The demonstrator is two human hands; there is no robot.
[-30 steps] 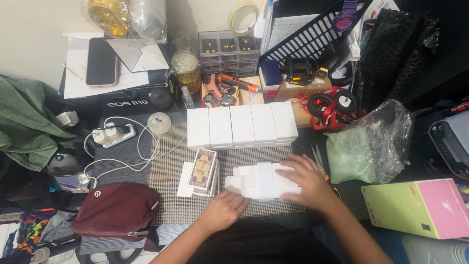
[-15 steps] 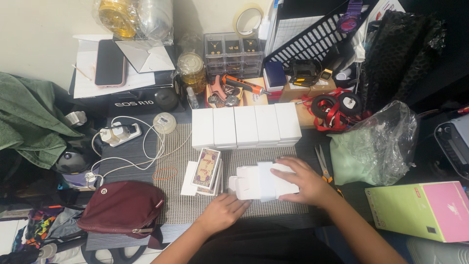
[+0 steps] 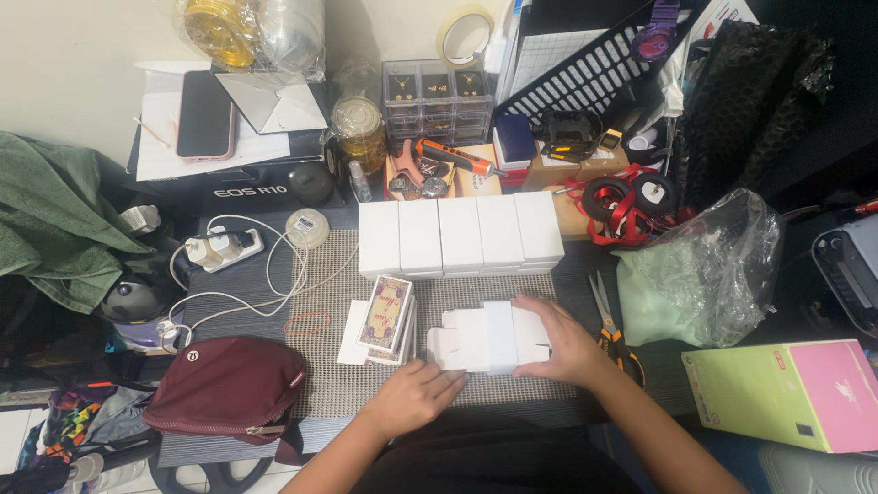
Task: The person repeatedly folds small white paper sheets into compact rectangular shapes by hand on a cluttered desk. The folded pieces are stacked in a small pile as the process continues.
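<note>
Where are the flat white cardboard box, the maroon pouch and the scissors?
flat white cardboard box point(image 3: 485, 336), head view, middle panel
maroon fabric pouch point(image 3: 229, 384), head view, centre of top
scissors point(image 3: 607, 322), head view, near the pivot
</note>
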